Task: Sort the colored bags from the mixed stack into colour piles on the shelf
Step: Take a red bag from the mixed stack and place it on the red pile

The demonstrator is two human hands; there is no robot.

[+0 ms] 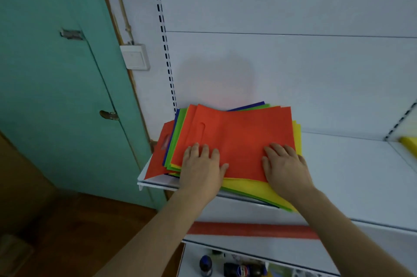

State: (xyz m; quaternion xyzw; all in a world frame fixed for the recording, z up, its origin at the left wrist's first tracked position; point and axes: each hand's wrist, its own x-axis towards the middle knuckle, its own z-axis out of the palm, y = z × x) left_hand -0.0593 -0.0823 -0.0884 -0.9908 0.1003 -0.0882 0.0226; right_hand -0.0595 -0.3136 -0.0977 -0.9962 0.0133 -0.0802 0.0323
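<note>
Both hands are laid flat, fingers straight, left hand and right hand, on the top orange bag of the mixed stack on the shelf. Almost nothing seems sorted; one yellow bit is seen far right

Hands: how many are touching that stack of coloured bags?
2. The left hand lies flat on the top red bag near its front left; the right hand lies flat at its front right corner.
</note>
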